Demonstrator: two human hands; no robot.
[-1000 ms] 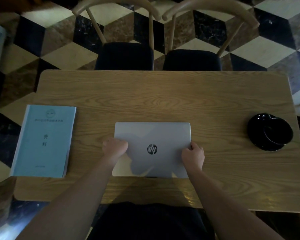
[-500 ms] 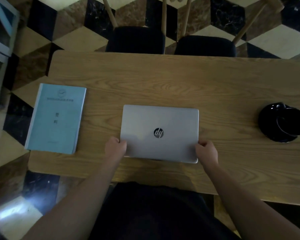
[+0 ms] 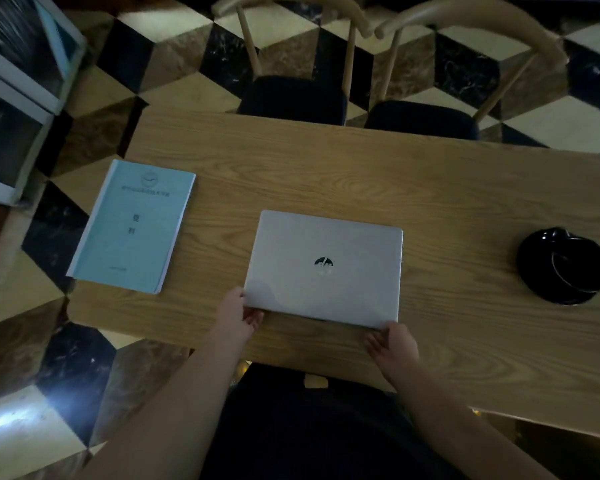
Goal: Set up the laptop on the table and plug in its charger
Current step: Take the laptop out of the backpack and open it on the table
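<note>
Booklet [image 3: 132, 225]: pale blue, far left on wooden table [image 3: 361, 174].
Left hand [image 3: 238, 315]: fingers under the laptop's near-left corner, lightly curled.
Laptop [image 3: 326, 268]: silver, closed, mid-table, long axis left-right.
Right hand [image 3: 394, 344]: loosely open, touching the near-right corner.
Cup and saucer [image 3: 563, 265]: black, far right.

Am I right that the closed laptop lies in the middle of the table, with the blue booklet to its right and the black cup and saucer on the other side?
Not quite: the head view shows the blue booklet to the left of the closed laptop, and the black cup and saucer to its right, on the table.
</note>
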